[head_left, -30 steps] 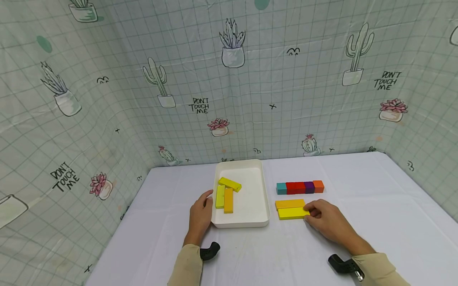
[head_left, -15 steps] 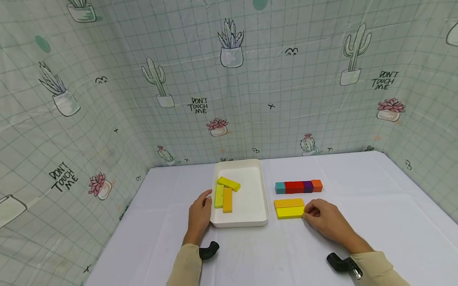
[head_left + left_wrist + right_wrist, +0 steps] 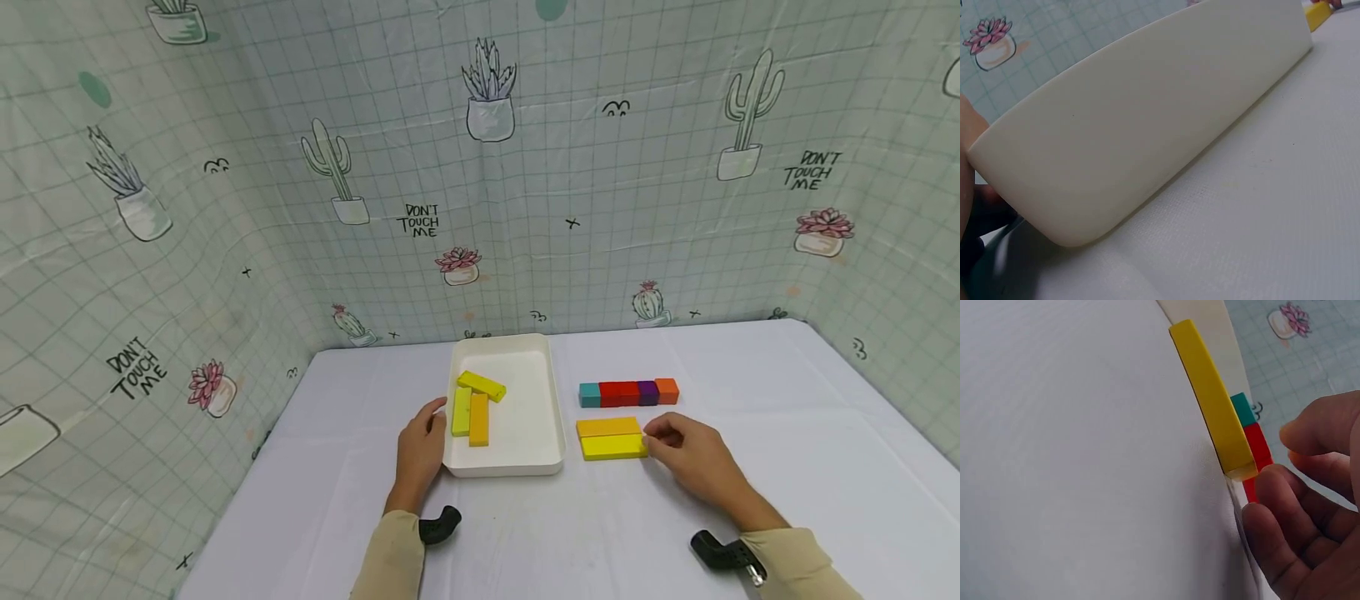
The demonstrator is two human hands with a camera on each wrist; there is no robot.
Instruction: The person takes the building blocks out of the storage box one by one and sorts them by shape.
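Note:
My left hand (image 3: 420, 454) rests against the left side of a white tray (image 3: 527, 467), its fingertips at the rim. Inside the tray lie two lime-yellow blocks, one slanted block (image 3: 482, 385) and one upright-lying block (image 3: 461, 412), beside an orange-yellow block (image 3: 478, 421). On the table right of the tray, a bright yellow block (image 3: 613, 447) lies flush along an orange-yellow block (image 3: 607, 427). My right hand (image 3: 693, 458) is at the yellow block's right end, fingers loosely bent. In the right wrist view the fingertips are right beside the yellow block's (image 3: 1213, 400) end, with thumb and index finger apart.
Behind the yellow pair stands a row of small cubes: teal (image 3: 590, 395), red (image 3: 619, 394), purple (image 3: 648, 392) and orange (image 3: 667, 391). A white cloth (image 3: 517, 542) covers the table. A cactus-print curtain (image 3: 555, 267) rises at the back and sides.
My right hand has drawn slightly right, its fingers coming off the top of the yellow block to its end. The yellow blocks and my left hand keep their places.

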